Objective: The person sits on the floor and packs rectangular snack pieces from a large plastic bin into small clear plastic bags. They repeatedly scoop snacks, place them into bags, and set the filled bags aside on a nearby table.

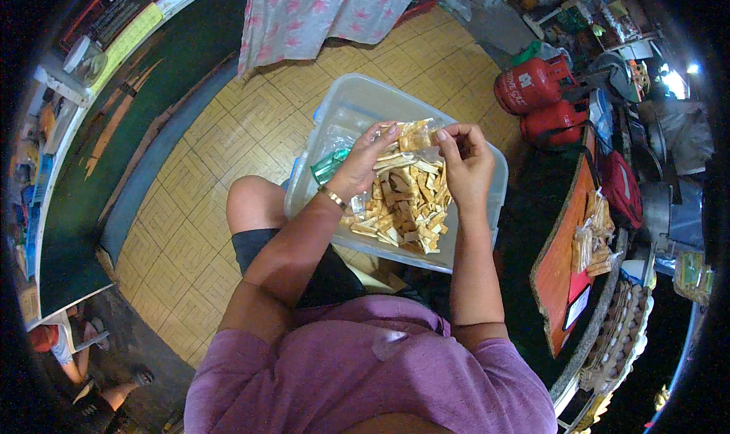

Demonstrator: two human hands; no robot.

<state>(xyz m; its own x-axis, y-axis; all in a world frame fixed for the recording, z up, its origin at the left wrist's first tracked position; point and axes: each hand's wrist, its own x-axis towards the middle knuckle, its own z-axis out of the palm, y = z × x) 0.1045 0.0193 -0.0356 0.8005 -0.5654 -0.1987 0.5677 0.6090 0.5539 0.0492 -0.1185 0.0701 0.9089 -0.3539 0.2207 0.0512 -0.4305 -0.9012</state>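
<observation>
A translucent plastic storage bin (pixel 467 206) stands in front of my knees. In it lies a heap of golden-brown, pale-edged food strips (pixel 410 206), which look like dry bread or biscuit. Above the heap, a small clear plastic bag (pixel 415 135) with such strips inside is held between both hands. My left hand (pixel 365 157), with a gold-coloured bracelet at the wrist, grips the bag's left side. My right hand (pixel 469 154) pinches its right end between thumb and fingers. A green translucent container (pixel 329 166) rests in the bin beside my left hand, with crumpled clear plastic (pixel 342 140) behind it.
On the right, an orange board (pixel 562 251) carries filled bags of strips (pixel 596 234) and a device with a lit screen (pixel 577 307). Stacked egg trays (pixel 613 337) are beyond it. Red gas cylinders (pixel 527 86) stand farther back. A flowered curtain (pixel 325 17) hangs ahead; another person (pixel 74 360) is lower left.
</observation>
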